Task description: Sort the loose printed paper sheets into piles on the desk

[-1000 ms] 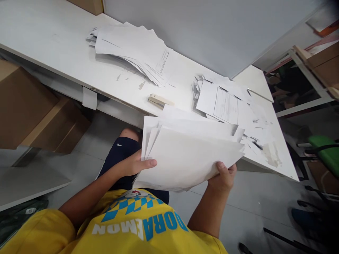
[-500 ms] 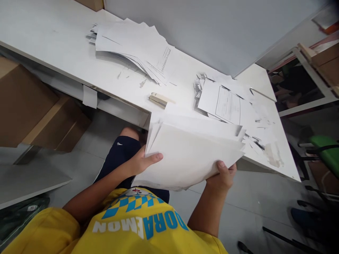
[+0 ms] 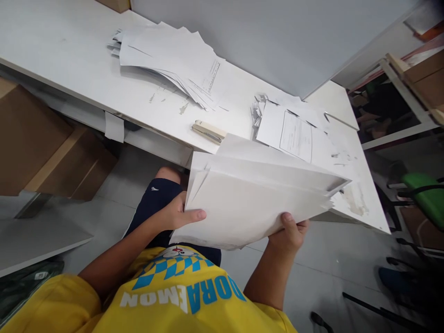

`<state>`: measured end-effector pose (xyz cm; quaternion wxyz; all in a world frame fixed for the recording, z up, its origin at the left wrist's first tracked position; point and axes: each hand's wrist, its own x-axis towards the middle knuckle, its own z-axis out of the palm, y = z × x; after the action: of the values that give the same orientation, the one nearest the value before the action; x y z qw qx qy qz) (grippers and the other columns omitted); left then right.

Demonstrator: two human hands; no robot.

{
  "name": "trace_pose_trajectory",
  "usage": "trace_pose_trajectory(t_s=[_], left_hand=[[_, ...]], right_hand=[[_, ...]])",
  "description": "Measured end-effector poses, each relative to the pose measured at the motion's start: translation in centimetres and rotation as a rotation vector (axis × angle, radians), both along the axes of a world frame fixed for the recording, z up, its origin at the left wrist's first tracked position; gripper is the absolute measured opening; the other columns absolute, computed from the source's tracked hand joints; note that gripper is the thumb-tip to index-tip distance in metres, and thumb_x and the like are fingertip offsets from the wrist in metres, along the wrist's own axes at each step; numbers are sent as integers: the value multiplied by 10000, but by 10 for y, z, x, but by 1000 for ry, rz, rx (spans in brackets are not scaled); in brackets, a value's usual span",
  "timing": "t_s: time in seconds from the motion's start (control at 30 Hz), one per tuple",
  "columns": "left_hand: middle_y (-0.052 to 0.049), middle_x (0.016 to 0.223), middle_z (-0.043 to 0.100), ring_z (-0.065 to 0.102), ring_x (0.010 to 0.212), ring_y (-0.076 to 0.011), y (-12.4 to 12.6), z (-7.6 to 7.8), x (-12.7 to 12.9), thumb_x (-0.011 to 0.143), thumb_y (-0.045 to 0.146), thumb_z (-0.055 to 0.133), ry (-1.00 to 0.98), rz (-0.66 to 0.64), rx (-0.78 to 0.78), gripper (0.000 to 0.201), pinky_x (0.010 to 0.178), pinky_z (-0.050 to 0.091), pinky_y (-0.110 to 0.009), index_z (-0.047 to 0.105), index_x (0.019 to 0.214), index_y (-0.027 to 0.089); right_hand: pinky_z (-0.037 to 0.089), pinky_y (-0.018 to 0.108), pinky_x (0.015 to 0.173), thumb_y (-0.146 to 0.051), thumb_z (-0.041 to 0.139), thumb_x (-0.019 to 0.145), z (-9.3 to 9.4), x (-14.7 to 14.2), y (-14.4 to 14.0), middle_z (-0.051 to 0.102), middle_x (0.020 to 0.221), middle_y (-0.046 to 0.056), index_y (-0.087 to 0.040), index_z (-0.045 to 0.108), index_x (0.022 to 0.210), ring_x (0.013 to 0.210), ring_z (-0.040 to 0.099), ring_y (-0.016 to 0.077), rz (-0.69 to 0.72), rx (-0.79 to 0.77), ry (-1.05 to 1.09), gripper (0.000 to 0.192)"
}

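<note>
Both hands hold a fanned stack of white paper sheets [image 3: 253,203] above my lap, in front of the white table [image 3: 76,55]. My left hand [image 3: 180,215] grips the stack's left edge, thumb on top. My right hand [image 3: 289,231] grips the lower right corner from beneath, thumb over the top sheet. The sheets are blank side up and splay apart at the far right corner.
A spread pile of printed papers [image 3: 173,60] lies at the table's back left, another messy pile [image 3: 298,134] at the right. A beige stapler [image 3: 209,131] sits near the front edge. Cardboard boxes [image 3: 38,143] stand under the table on the left; a green chair [image 3: 425,199] is right.
The stack has shifted slightly; its upper sheets now fan out farther to the right. Both hands keep their grip.
</note>
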<state>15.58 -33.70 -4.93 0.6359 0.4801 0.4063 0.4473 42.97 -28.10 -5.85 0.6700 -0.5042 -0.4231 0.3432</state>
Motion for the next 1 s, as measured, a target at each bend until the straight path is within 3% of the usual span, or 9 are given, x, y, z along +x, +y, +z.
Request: trace_pose_trajectory(t_s=[0.2, 0.33, 0.47, 0.6, 0.73, 0.83, 0.9, 1.0], left_hand=[[-139, 1259, 683, 621, 1183, -317, -10, -10, 3, 792, 611, 701, 49, -32, 32, 702, 1068, 474, -450, 628, 1320, 154], [-147, 1233, 695, 633, 1171, -310, -15, -20, 3, 811, 604, 685, 58, 15, 32, 660, 1059, 487, -457, 650, 1283, 143], [-143, 1181, 719, 647, 1152, -303, -15, -23, 1, 813, 581, 694, 61, 54, 18, 624, 1032, 514, -447, 674, 1248, 134], [-133, 1185, 721, 652, 1147, -292, -11, -21, -1, 829, 571, 682, 85, 47, 57, 590, 1031, 523, -438, 686, 1237, 144], [-138, 1228, 703, 639, 1177, -292, -1, -10, -4, 855, 547, 663, 106, 79, 174, 550, 1056, 509, -435, 688, 1237, 153], [-136, 1182, 717, 657, 1133, -297, 10, 7, -5, 854, 550, 661, 126, 131, 243, 528, 1027, 528, -438, 699, 1196, 151], [-126, 1150, 727, 668, 1102, -294, 17, 21, -3, 859, 559, 648, 134, 139, 282, 507, 1012, 536, -434, 710, 1159, 155], [-105, 1079, 744, 675, 1074, -293, 22, 35, 6, 864, 547, 646, 170, 62, 338, 446, 1023, 522, -433, 740, 1091, 175]], right_hand=[[554, 384, 659, -463, 797, 579, -7, 8, -2, 716, 897, 72, -204, 698, 979, 864, 690, 285, 1, 9, -2, 486], [517, 363, 589, -537, 777, 579, -20, 19, -6, 665, 704, 45, -203, 691, 781, 683, 652, 241, 141, -18, 1, 399], [481, 314, 523, -572, 803, 534, -41, 26, -14, 676, 637, 38, -195, 681, 727, 563, 612, 194, 270, -193, 6, 440], [518, 320, 559, -631, 800, 512, -72, 28, -25, 726, 710, 49, -186, 683, 787, 628, 663, 208, 239, -348, 77, 536], [575, 402, 688, -686, 672, 673, -108, 14, -44, 762, 881, 73, -209, 707, 938, 828, 714, 250, 179, -439, 245, 547], [578, 439, 815, -659, 596, 774, -126, -8, -64, 760, 982, 55, -248, 691, 1038, 945, 710, 238, 193, -494, 411, 498], [542, 466, 950, -670, 555, 814, -126, -24, -74, 744, 1076, 61, -249, 679, 1078, 1033, 689, 226, 227, -523, 587, 512], [429, 469, 1132, -711, 493, 853, -108, -44, -74, 694, 1210, 95, -215, 676, 1090, 1155, 642, 212, 269, -513, 753, 579]])
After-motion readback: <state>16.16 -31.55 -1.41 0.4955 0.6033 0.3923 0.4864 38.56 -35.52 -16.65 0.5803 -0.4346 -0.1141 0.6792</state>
